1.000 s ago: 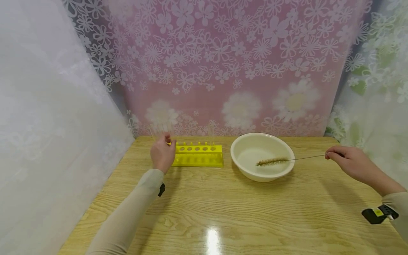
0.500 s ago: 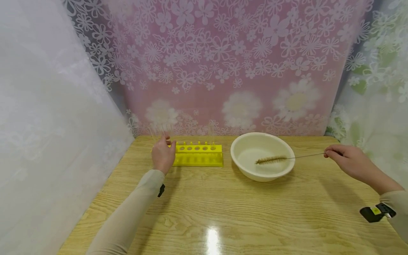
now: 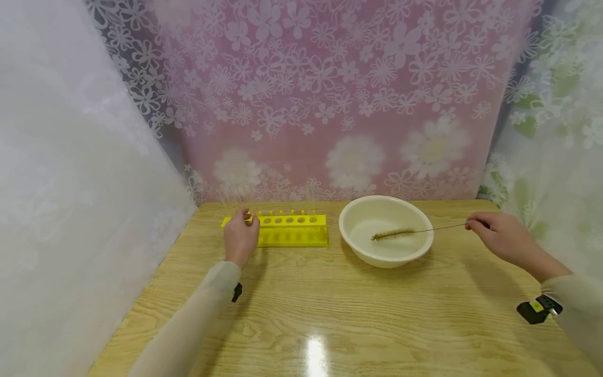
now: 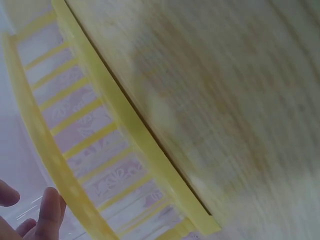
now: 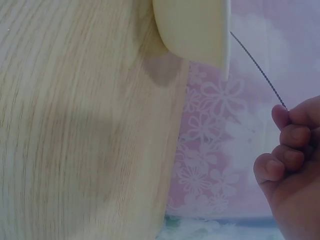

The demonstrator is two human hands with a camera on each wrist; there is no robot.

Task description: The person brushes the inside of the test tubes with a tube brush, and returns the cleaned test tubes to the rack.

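Observation:
In the head view my left hand (image 3: 242, 238) is at the left end of a yellow test tube rack (image 3: 289, 236). Several clear test tubes (image 3: 235, 201) stand there, faint against the curtain. The left wrist view shows the fingers (image 4: 48, 212) and thumb apart beside the rack's top bar, near faint glass lines. Another test tube (image 3: 311, 201) stands in the rack's right end. My right hand (image 3: 501, 235) pinches the thin twisted wire handle of a test tube brush (image 3: 393, 234). Its tan bristles are over the inside of a white basin (image 3: 355, 246).
The rack and basin stand side by side toward the back of a wood-grain table (image 3: 301, 303). A pink flowered curtain (image 3: 301, 115) hangs behind the table's far edge, with pale curtains at both sides. Most holes in the middle of the rack hold no tube.
My right hand has moved left, and the brush's bristles have shifted a little left over the basin. My left fingers have come down slightly at the rack. The head view has shifted a little.

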